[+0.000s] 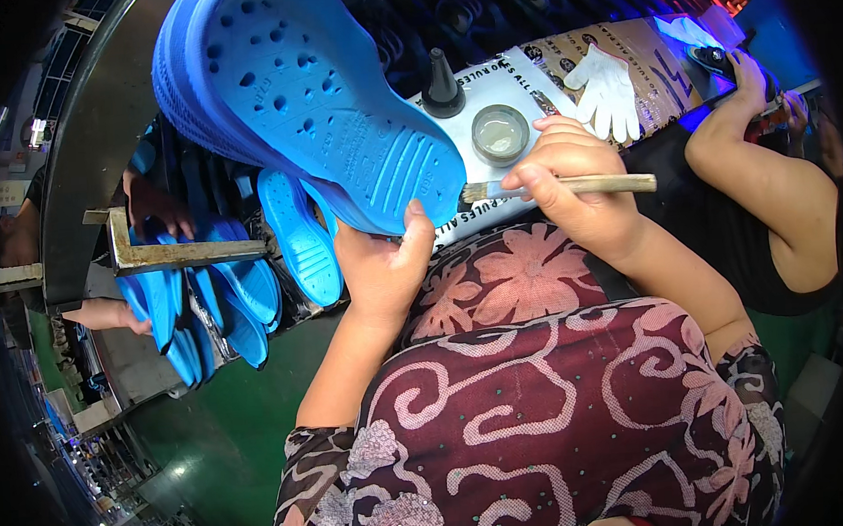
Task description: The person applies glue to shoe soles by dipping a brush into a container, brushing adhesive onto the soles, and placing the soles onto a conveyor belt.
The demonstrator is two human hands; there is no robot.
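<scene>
My left hand (384,255) grips a large blue shoe sole (340,125) near its heel end, thumb on the upper face. The sole is tilted up, its holed toe half toward the top and its ridged heel toward me. My right hand (578,176) is closed round the wooden handle of a brush (616,183). The brush's bristles touch or nearly touch the rim of the heel; I cannot tell which. Just beyond my right hand stands a small round pot (501,134) with pale, cloudy liquid in it.
A dark cone-shaped object (441,88) and a white glove (607,90) sit on the printed covering. More blue soles (303,245) lie at left beside a metal bracket (186,254). Other people's hands (160,204) show at left; a co-worker's arm (765,159) is at right.
</scene>
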